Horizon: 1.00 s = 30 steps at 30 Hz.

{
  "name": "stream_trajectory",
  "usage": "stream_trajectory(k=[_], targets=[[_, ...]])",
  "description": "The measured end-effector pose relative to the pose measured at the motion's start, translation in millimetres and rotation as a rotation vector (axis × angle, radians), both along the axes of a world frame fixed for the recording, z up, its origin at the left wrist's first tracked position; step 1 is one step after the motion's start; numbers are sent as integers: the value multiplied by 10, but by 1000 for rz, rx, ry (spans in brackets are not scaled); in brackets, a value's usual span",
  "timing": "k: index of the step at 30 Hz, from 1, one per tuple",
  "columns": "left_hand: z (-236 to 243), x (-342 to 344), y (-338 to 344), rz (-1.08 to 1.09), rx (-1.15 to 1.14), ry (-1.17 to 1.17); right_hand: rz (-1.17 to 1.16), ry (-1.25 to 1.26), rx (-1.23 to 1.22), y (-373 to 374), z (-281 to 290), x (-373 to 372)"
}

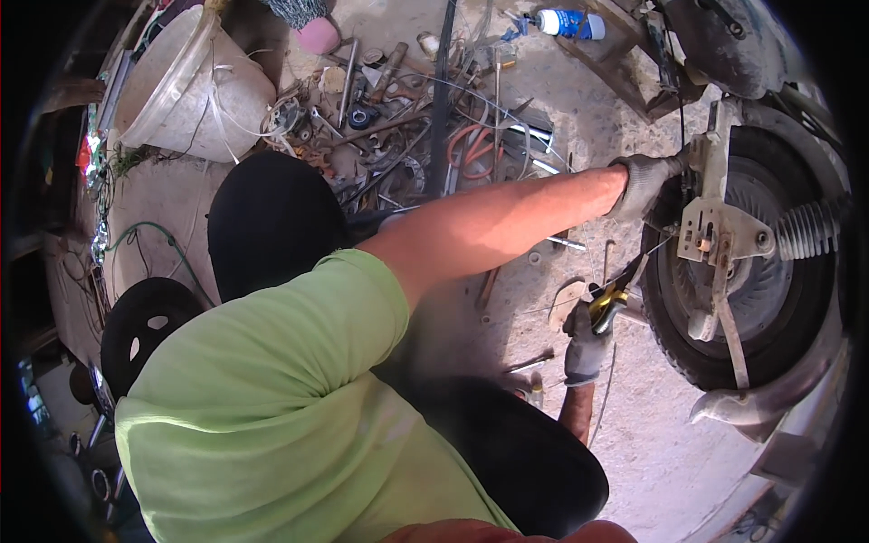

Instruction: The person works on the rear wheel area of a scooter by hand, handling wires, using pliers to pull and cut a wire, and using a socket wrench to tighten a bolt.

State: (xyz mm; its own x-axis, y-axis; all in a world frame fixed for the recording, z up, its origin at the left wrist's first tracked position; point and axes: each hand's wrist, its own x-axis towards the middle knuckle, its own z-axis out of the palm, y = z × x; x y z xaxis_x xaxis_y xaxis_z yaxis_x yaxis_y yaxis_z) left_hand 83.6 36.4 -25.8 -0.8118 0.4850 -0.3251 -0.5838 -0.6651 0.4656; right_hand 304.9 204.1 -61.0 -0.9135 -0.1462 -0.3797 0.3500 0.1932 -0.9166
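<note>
My left hand, in a grey work glove, reaches across to the wheel and is closed at the metal bracket by the hub. What its fingers grip is hidden. Lower down, my gloved right hand is wrapped round a pair of pliers with yellow and black handles. Thin wire runs past the pliers toward the bracket. Black tyre and grey rim stand upright, with a flat metal arm slanting down in front and a coil spring on the far right.
Loose tools and metal parts lie heaped on the floor at the upper middle. A white bucket lies tilted at the upper left. A blue-and-white bottle rests near a metal frame. A black stool is at left.
</note>
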Motion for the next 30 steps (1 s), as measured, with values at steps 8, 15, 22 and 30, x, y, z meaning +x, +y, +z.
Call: stream_trajectory(k=[8, 15, 22, 30], targets=[[-217, 392, -848, -670, -987, 208, -60, -1, -109, -70, -107, 32], [-1061, 1725, -1392, -1055, -1971, 1081, -59, -13, -167, -65, -128, 21], [-957, 1746, -1320, -1082, -2007, 915, -120, -17, -192, -84, -111, 34], [-44, 879, -1825, -1230, -1376, 890, -139, -73, -266, -124, -99, 32]])
